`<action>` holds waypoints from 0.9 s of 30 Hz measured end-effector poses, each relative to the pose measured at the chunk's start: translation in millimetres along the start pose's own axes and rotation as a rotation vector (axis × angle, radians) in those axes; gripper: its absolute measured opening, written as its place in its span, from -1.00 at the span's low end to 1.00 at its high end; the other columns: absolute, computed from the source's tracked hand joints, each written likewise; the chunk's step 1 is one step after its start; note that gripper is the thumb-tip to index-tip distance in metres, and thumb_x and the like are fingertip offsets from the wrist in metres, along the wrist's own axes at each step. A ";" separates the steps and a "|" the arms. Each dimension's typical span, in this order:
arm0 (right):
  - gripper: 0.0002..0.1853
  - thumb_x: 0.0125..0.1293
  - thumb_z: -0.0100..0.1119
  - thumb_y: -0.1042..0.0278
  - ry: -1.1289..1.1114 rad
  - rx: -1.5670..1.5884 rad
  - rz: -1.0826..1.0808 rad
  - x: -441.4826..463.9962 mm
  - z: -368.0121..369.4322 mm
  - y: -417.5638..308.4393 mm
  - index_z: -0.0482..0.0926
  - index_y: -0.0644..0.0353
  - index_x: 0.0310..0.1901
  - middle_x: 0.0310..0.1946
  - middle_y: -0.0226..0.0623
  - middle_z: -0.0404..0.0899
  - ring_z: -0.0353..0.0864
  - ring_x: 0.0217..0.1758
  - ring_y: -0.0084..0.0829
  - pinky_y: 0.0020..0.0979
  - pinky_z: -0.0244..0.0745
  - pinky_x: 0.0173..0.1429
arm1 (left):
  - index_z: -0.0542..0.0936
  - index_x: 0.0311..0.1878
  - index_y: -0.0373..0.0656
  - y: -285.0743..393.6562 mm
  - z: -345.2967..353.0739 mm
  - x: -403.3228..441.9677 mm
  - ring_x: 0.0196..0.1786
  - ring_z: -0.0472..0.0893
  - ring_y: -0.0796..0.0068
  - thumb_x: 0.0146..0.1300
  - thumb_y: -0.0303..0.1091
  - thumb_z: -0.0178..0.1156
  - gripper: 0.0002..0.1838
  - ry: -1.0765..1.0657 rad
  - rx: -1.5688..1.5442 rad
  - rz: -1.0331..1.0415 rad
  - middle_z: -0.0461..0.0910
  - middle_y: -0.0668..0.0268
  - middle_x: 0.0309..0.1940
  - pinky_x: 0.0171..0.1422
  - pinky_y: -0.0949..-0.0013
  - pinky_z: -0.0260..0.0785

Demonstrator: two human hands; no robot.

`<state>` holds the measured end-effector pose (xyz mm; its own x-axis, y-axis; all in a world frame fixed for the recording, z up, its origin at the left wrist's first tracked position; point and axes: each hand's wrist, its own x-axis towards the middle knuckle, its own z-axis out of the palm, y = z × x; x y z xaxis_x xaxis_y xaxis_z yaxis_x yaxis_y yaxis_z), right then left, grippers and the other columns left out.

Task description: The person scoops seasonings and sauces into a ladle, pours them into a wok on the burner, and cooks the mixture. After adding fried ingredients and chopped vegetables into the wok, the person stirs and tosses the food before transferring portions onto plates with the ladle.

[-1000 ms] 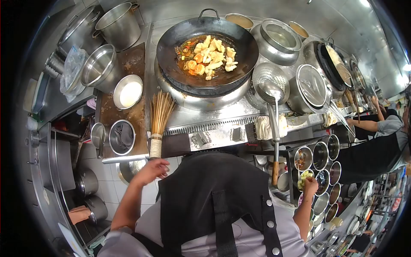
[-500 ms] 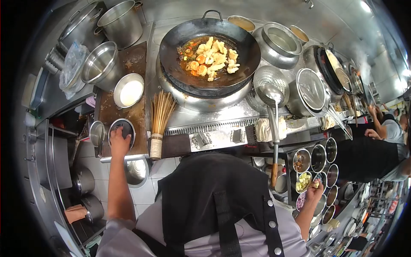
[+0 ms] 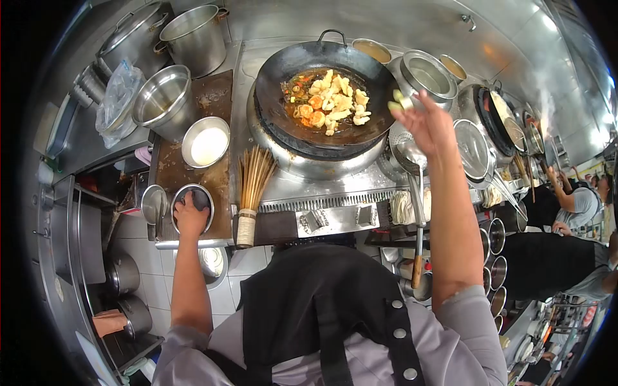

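My left hand reaches down into a small steel bowl, its fingers curled over a dark cloth-like thing. Beside the right rim of the large black wok is my right hand, raised, with pale green vegetable chunks at its fingertips. Golden fried pieces, orange slices and small vegetable bits lie in brown sauce in the wok. Below my right hand, a ladle rests on a perforated strainer, partly hidden by my hand and forearm.
A bamboo brush stands left of the stove's front edge. A bowl of white contents and a deep steel pot are on the left. A mesh strainer is on the right. Another person stands at the far right.
My right hand has risen from the ingredient bowls at lower right to the wok's right rim, carrying pale green chunks. My left hand stays at its bowl. The view has shifted slightly.
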<state>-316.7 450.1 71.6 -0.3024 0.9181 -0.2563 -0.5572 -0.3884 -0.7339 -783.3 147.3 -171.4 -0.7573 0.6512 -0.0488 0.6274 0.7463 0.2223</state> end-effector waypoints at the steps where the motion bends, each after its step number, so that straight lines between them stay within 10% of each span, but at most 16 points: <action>1: -0.47 0.52 0.06 0.30 0.051 -0.176 -0.188 -7.0 28.5 -2.8 0.18 0.44 0.35 0.20 0.07 0.35 0.55 0.16 -0.03 -0.14 0.66 0.15 | 0.29 0.47 0.07 -1.7 0.2 0.8 0.26 0.39 -0.32 0.04 -0.20 0.41 -0.13 -0.017 0.022 0.014 0.36 -0.15 0.26 0.33 -0.09 0.35; 5: -0.38 0.54 0.03 0.27 -0.025 -0.467 -0.510 -39.6 33.9 12.7 0.09 0.42 0.45 0.30 0.15 0.26 0.54 0.21 -0.03 -0.14 0.66 0.13 | 0.32 0.44 0.03 -17.4 7.6 15.3 0.19 0.47 -0.30 0.04 -0.27 0.37 -0.17 -0.032 -0.024 0.009 0.44 -0.18 0.18 0.31 -0.11 0.36; 9: -0.53 0.55 -0.02 0.34 0.123 -0.560 -0.337 -99.1 -38.4 65.1 0.27 0.38 0.37 0.15 0.00 0.49 0.67 0.04 -0.22 -0.27 0.68 0.00 | 0.35 0.41 -0.06 -38.0 4.4 24.8 0.17 0.52 -0.15 0.05 -0.35 0.32 -0.23 0.034 -0.250 0.092 0.50 -0.10 0.15 0.29 -0.09 0.39; 11: -0.61 0.54 -0.02 0.36 0.251 -0.656 -0.281 -139.7 -82.0 87.0 0.36 0.39 0.29 0.01 -0.07 0.59 0.70 -0.04 -0.28 -0.34 0.68 -0.05 | 0.36 0.38 -0.15 -33.9 -13.8 16.9 0.22 0.54 0.00 0.06 -0.42 0.24 -0.28 0.086 -0.952 0.063 0.52 0.02 0.17 0.30 0.01 0.41; 15: -0.68 0.51 0.04 0.42 0.415 -0.757 -0.253 -211.9 -153.0 102.0 0.46 0.35 0.20 -0.15 -0.20 0.64 0.70 -0.18 -0.41 -0.43 0.64 -0.13 | 0.32 0.42 -0.25 -37.4 -48.9 5.6 0.38 0.43 0.03 0.15 -0.38 0.25 -0.28 -0.368 -2.202 -0.067 0.46 -0.02 0.30 0.39 -0.01 0.38; 21: -0.74 0.38 0.21 0.52 0.372 -1.253 -0.297 -221.2 -219.1 88.6 0.59 0.28 0.09 -0.31 -0.37 0.61 0.61 -0.30 -0.57 -0.50 0.55 -0.18 | 0.18 0.50 -0.25 87.9 -102.1 -49.5 0.60 -0.10 -0.33 0.16 -0.17 0.43 -0.08 -0.969 -2.734 0.249 -0.15 -0.11 0.59 0.48 -0.44 0.14; 23: -0.74 0.34 0.25 0.53 0.332 -1.253 -0.356 -212.2 -232.2 82.6 0.61 0.30 0.05 -0.32 -0.33 0.63 0.62 -0.32 -0.54 -0.47 0.54 -0.20 | 0.15 0.54 -0.10 122.2 -93.5 -68.2 0.53 0.15 -0.19 0.07 -0.24 0.52 0.01 -1.070 -2.730 0.263 -0.26 -0.12 0.60 0.43 -0.22 0.32; 27: -0.72 0.31 0.28 0.54 0.240 -1.344 -0.391 -209.5 -251.5 69.6 0.61 0.29 0.04 -0.29 -0.20 0.66 0.66 -0.30 -0.45 -0.44 0.55 -0.21 | 0.24 0.50 0.18 195.4 -57.7 -114.3 0.17 0.50 0.03 0.11 -0.20 0.52 -0.09 -1.241 -2.664 0.141 0.26 -0.08 0.40 0.22 0.11 0.51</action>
<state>-97.7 250.6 -84.0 -0.0904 0.9909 0.0998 0.6160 0.1344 -0.7762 -584.6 210.8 -66.3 -0.0068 0.9899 0.1414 -0.9992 -0.0122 0.0379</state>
